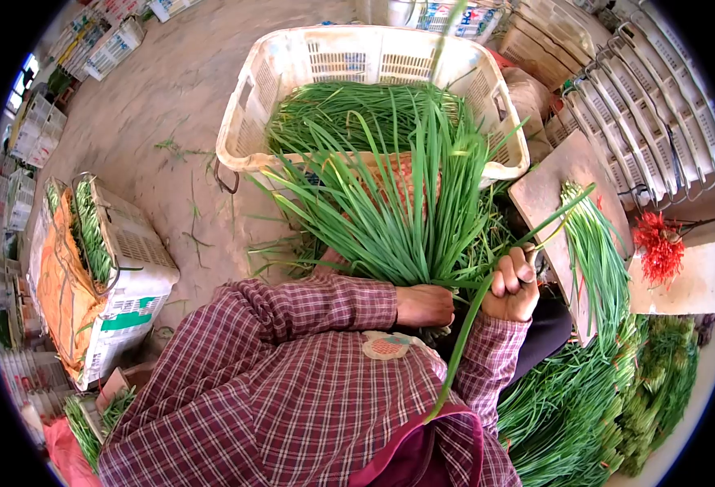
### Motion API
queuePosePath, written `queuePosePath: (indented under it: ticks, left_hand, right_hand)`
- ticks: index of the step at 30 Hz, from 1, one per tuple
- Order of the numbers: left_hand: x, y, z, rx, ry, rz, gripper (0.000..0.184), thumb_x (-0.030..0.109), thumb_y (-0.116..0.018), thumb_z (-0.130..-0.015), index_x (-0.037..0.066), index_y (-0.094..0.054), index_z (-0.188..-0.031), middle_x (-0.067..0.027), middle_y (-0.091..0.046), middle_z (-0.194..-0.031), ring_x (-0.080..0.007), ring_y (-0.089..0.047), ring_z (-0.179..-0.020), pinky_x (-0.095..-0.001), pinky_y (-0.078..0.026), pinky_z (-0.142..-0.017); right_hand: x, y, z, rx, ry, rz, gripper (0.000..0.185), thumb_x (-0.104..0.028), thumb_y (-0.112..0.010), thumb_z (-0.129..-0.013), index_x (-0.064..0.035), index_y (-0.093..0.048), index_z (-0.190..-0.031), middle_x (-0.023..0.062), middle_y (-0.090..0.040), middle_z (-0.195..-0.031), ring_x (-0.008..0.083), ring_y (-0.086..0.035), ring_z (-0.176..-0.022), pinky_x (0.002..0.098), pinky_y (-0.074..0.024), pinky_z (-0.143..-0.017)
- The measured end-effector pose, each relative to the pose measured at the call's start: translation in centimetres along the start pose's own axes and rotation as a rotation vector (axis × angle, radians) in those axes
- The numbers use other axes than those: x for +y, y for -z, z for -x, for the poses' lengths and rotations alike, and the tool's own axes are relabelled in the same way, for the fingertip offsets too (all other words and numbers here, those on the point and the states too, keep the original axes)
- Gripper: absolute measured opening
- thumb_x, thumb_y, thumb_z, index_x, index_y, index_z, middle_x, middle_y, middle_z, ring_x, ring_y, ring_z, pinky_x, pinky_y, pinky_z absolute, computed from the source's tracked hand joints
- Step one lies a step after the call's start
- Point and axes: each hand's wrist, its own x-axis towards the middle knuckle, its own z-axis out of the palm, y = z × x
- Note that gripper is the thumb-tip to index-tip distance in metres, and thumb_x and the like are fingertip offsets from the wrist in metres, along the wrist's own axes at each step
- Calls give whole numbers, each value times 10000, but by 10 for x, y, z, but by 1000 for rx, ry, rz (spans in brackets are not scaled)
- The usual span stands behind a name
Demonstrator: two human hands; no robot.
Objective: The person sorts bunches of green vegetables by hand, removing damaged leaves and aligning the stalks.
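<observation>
My left hand (426, 307) is closed around the base of a large fanned bunch of green garlic chives (406, 219), whose leaves spread up and away from me. The bunch's stem ends are mostly hidden by the hand and sleeve. Just to the right, my right hand (513, 284) is raised with its fingers curled around a few loose chive leaves (469, 337). One long leaf hangs down toward my chest, and others stick out at the upper right. Beside this hand, a smaller pile of chives (596, 252) lies on a tilted board (540, 191).
A white plastic crate (231, 150) holding chives stands ahead. More chives (568, 414) are heaped at lower right. A cluster of red ties (659, 250) is near the board. A crate with an orange cover (142, 280) stands left; stacked crates (641, 114) are at right.
</observation>
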Motion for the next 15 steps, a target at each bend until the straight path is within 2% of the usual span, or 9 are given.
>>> queuePosePath:
  ticks: [3,4,5,8,9,10,12,13,15]
  left_hand:
    - [-11,-3,19,-69,-13,-118,210,218,-537,-832,73,-517,-681,-60,-476,-633,-184,-497,-639,-328,-412,-648]
    - [-13,-8,26,-123,-20,-176,197,225,-557,-804,79,-516,-678,-67,-464,-615,-171,-491,-622,-314,-392,-608]
    - [-11,-11,22,-136,33,-114,163,247,-671,-592,132,-556,-588,-20,-536,-623,-191,-506,-645,-334,-351,-661]
    - [-11,-21,14,-270,108,-192,138,181,-634,-638,80,-556,-587,-63,-525,-552,-168,-470,-535,-324,-366,-592]
    - [-5,-8,11,-260,64,-208,124,160,-641,-630,86,-584,-549,-71,-542,-522,-177,-471,-508,-326,-370,-586]
    - [-5,-7,10,-257,65,-205,124,160,-641,-630,86,-584,-549,-71,-542,-522,-177,-471,-508,-326,-370,-586]
    - [-2,-7,11,-195,68,-161,116,165,-637,-630,90,-603,-548,-69,-548,-523,-180,-486,-518,-322,-375,-585]
    - [6,0,2,-457,169,-284,120,176,-638,-633,93,-602,-555,-56,-562,-540,-178,-495,-531,-324,-370,-595]
    - [5,-4,5,-357,119,-359,137,176,-626,-651,107,-588,-539,-46,-569,-558,-192,-518,-562,-335,-375,-605]
  right_hand:
    - [-55,-18,12,-2,34,-93,137,-52,-482,-926,-66,-512,-1059,-61,-401,-661,35,-290,-465,205,-205,-350]
    - [-85,-30,21,-52,159,17,139,-65,-503,-920,-69,-510,-1059,-61,-415,-660,36,-301,-461,204,-213,-348]
    - [-114,-44,30,-88,290,121,144,-77,-523,-915,-72,-509,-1058,-61,-430,-660,37,-311,-457,203,-221,-347]
    - [-147,-5,32,79,454,678,134,-175,-487,-972,-77,-518,-1058,-78,-451,-621,35,-309,-419,196,-238,-343]
    - [-132,-1,30,350,349,1086,209,-279,-515,-969,-85,-547,-1040,-80,-427,-586,26,-291,-406,198,-231,-335]
    - [-131,28,28,375,102,1415,288,-347,-587,-922,-81,-589,-1032,-49,-515,-625,68,-407,-436,230,-364,-378]
    - [-89,41,26,138,259,2417,323,-309,-626,-886,-38,-619,-1063,122,-694,-894,245,-673,-758,359,-550,-643]
    - [-70,37,18,-6,583,2553,266,-255,-638,-872,-31,-637,-1016,161,-689,-914,272,-680,-784,362,-553,-639]
    - [-19,-20,9,14,502,2175,214,-226,-662,-852,-34,-659,-947,166,-677,-867,282,-673,-753,356,-559,-658]
